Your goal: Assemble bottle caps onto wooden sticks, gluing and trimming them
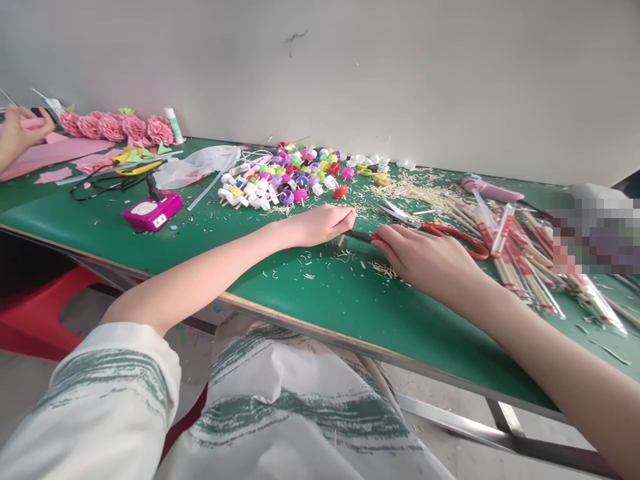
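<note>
My left hand [323, 225] is closed just above the green table, its fingers pinched together. Below its fingertips a short wooden stick [341, 240] pokes out; whatever else lies inside the fingers is hidden. My right hand [417, 250] grips a red-handled tool [363, 235] whose dark metal end reaches to the left fingertips. I cannot make out the tool's exact kind. Pale wood shavings [307, 261] lie beneath both hands. Just beyond them are scissors [435, 230] with orange-red handles and a heap of colourful bottle caps [300, 177], several with short sticks through them.
Packaged chopsticks [515, 257] and a pink hot glue gun [493, 190] lie at right. On the left are a purple power socket [153, 211], a plastic bag [197, 167], pink paper flowers [123, 127] and a glue stick [174, 125]. Another person's hand [25, 130] is at far left.
</note>
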Available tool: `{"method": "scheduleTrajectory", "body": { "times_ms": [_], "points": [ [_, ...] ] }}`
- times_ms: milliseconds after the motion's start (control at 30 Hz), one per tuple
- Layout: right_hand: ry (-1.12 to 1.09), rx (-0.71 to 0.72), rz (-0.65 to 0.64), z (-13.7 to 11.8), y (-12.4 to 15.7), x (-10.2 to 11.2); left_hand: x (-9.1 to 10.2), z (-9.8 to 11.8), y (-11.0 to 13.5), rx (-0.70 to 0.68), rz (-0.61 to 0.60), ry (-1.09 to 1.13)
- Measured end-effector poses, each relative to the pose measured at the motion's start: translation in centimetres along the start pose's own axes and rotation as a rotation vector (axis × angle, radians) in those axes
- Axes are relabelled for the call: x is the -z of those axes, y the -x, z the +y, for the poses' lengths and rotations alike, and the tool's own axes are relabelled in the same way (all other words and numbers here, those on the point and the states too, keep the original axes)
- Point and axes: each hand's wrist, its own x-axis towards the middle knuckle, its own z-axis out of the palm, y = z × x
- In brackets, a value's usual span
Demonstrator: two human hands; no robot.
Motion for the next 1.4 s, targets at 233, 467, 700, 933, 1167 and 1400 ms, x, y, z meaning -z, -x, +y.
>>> {"method": "scheduleTrajectory", "body": {
  "times_ms": [233,467,700,933,1167,1400],
  "points": [
    [0.002,0.016,-0.046,0.1,-0.4,0.1,0.1,0.2,0.0,0.011,0.008,0.034],
    [-0.006,0.07,-0.021,0.4,-0.6,-0.2,-0.1,-0.4,-0.2,-0.008,0.019,0.059],
    [-0.007,0.062,-0.088,0.5,-1.1,-0.2,-0.2,-1.1,-0.1,0.039,0.048,0.044],
    [-0.02,0.065,-0.097,0.6,-1.4,-0.3,0.0,-0.9,0.0,0.042,0.058,0.031],
    [-0.013,0.086,-0.113,0.6,-1.5,0.0,0.4,-0.8,0.1,0.053,0.058,0.032],
    [-0.025,0.146,-0.112,0.5,-1.6,-0.4,0.4,-0.5,0.0,0.034,0.038,0.006]
  ]
}}
